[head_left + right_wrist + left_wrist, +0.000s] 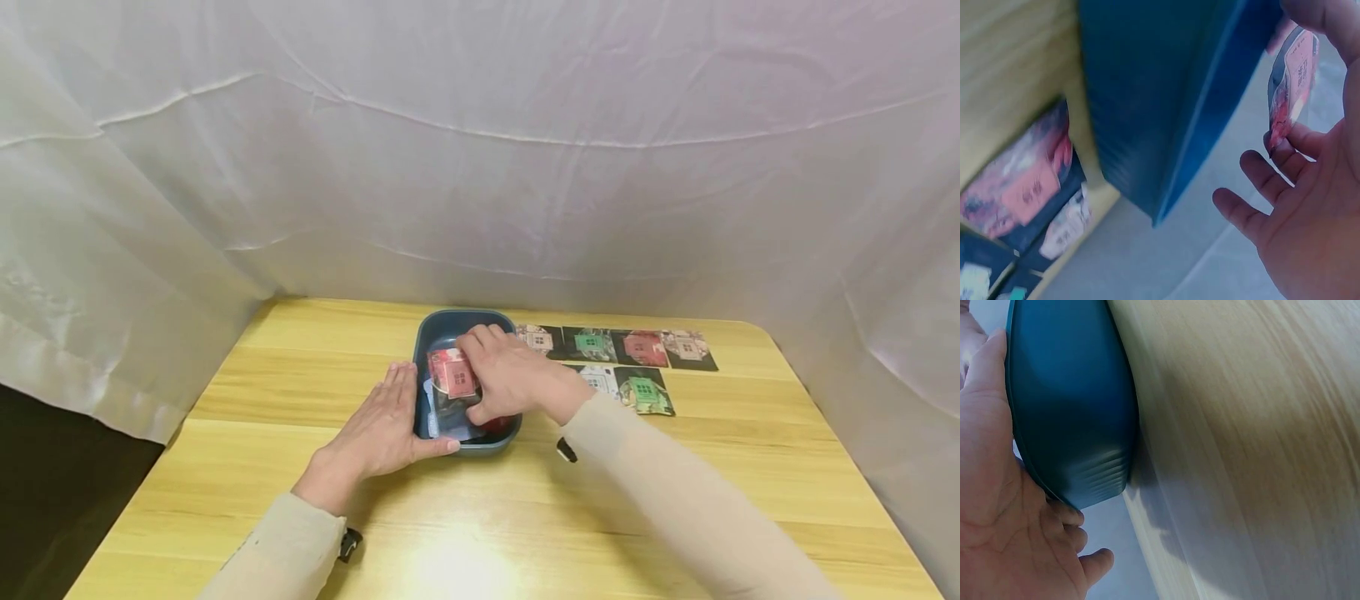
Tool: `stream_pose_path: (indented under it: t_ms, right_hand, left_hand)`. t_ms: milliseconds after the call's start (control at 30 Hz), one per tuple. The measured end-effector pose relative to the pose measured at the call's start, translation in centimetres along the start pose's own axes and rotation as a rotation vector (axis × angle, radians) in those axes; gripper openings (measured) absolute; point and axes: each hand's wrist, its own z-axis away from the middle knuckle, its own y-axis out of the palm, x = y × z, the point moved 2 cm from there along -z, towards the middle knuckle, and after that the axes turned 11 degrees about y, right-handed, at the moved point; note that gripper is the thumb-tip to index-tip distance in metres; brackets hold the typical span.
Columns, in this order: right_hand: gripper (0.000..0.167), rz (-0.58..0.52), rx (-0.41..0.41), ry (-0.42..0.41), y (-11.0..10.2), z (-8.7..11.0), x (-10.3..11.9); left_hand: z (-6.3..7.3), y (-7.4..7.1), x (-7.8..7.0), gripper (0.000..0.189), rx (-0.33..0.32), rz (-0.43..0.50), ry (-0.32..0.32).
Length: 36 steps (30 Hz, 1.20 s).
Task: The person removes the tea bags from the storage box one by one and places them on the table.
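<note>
My right hand (pixel 510 373) reaches over the blue plastic basin (pixel 463 316) and holds a red-and-black sachet (pixel 454 377) by its edges, between thumb and fingers. In the right wrist view, that sachet (pixel 1297 78) stands edge-on near the basin's rim. My left hand (pixel 378 429) rests along the basin's left rim, fingers stretched out and thumb lying over the near rim. From the left wrist, the palm is seen against the basin's outer wall (pixel 1072 394). Beneath the held sachet, something bluish and translucent (pixel 453 425) lies inside, partly covered; a bit of red shows near the right wall.
To the basin's right, flat printed sachets lie in two rows: a back row with a red one (pixel 641 348) and a front row with a green-labelled one (pixel 645 390). The wooden table (pixel 300 350) ends at a pale curtain (pixel 465 192) behind.
</note>
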Motion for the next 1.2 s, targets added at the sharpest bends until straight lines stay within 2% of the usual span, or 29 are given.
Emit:
stream_pose_path:
  t_ms: [233, 533, 800, 933, 1200]
  right_hand:
    - [0.097, -0.056, -0.039, 0.047, -1.3, 1.6, -2.7]
    - [0.102, -0.022, -0.073, 0.089, -2.6, 4.3, -7.2]
    - [0.106, -0.015, -0.068, 0.183, -2.6, 8.2, -13.3]
    - [0.101, -0.004, -0.072, 0.217, -2.9, 10.2, -16.5]
    - [0.093, 0.115, -0.063, 0.286, -2.6, 12.9, -22.7]
  left_hand:
    - [0.0, 0.0, 0.0, 0.136, 0.002, -0.002, -0.007]
    - [0.0, 0.2, 0.2, 0.14, 0.011, -0.005, -0.016]
    - [0.1, 0.0, 0.4, 0.14, 0.012, -0.014, -0.019]
    - [0.1, 0.0, 0.4, 0.14, 0.021, -0.015, -0.022]
    - [0.3, -0.3, 0.6, 0.139, 0.017, -0.004, -0.028]
